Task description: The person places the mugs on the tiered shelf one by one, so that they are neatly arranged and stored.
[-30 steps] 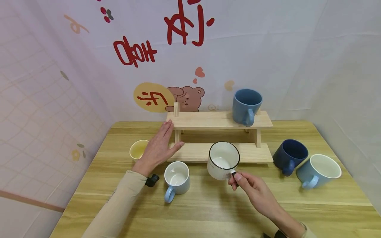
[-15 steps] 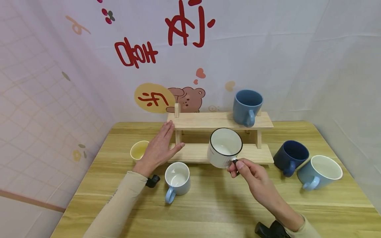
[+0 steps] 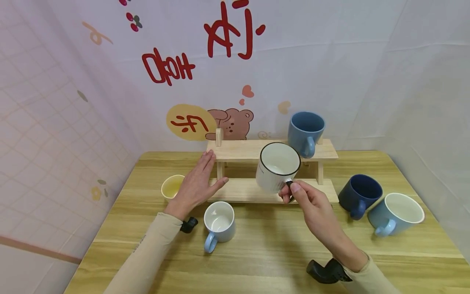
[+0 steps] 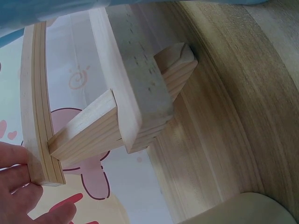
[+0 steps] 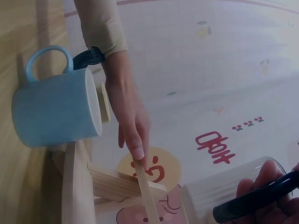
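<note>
A white enamel-style mug [image 3: 271, 179] with a black rim hangs in the air before the two-tier wooden shelf [image 3: 238, 151]. My right hand [image 3: 320, 210] grips its black handle [image 5: 257, 196] with thumb and curled fingers; in the head view the mug overlaps the front of the upper tier. The fingers of my left hand [image 3: 196, 183] reach out almost straight and touch the left end of the upper board, thumb spread to the side. That contact also shows in the left wrist view, at the board's end [image 4: 42, 163]. A blue mug [image 3: 304, 132] stands on the upper tier's right end.
A light blue mug [image 3: 220, 224] stands in front of the shelf. Beside my left hand is a yellow cup [image 3: 170, 188], partly hidden. To the right stand a navy mug [image 3: 360, 192] and a light blue mug with white inside [image 3: 396, 216]. A white printed cloth [image 3: 330, 73] hangs behind.
My right hand has raised the white mug from in front of the lower tier to the height of the upper board. My left hand has stayed on the shelf end.
</note>
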Tool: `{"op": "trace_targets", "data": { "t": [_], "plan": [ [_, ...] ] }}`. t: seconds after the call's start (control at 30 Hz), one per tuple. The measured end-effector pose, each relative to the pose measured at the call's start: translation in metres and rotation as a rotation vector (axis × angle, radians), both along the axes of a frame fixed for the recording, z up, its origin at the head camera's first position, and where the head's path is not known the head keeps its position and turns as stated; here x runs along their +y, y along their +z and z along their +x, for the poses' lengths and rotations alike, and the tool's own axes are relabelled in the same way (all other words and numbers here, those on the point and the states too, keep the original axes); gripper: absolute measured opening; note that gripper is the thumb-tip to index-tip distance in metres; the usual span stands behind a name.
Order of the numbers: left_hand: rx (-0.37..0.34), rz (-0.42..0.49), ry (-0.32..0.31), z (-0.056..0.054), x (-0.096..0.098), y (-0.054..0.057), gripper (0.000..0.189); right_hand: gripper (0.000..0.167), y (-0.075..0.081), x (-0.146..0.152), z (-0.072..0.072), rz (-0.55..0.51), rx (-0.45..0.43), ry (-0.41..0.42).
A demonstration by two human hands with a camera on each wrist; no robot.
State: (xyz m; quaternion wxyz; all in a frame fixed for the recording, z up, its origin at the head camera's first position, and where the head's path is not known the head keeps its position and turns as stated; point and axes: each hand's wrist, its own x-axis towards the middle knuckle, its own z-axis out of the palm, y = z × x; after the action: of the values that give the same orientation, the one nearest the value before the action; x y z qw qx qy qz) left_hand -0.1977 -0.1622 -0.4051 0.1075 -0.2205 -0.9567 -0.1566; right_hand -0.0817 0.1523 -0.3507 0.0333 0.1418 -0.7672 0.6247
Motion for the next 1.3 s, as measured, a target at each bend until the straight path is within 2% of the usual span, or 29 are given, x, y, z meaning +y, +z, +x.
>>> {"op": "trace_targets", "data": {
  "t": [0.33, 0.8, 1.3],
  "plan": [
    [0.004, 0.001, 0.005, 0.0, 0.001, 0.0, 0.094, 0.03, 0.005, -0.009, -0.016, -0.032, 0.041, -0.014],
    [-0.003, -0.002, 0.015, -0.001, 0.005, 0.001, 0.094, 0.037, 0.014, -0.018, -0.047, -0.076, 0.074, -0.037],
    [-0.002, -0.011, 0.019, 0.0, 0.005, 0.0, 0.093, 0.04, 0.007, -0.03, -0.075, -0.11, 0.122, -0.074]
  ]
}}
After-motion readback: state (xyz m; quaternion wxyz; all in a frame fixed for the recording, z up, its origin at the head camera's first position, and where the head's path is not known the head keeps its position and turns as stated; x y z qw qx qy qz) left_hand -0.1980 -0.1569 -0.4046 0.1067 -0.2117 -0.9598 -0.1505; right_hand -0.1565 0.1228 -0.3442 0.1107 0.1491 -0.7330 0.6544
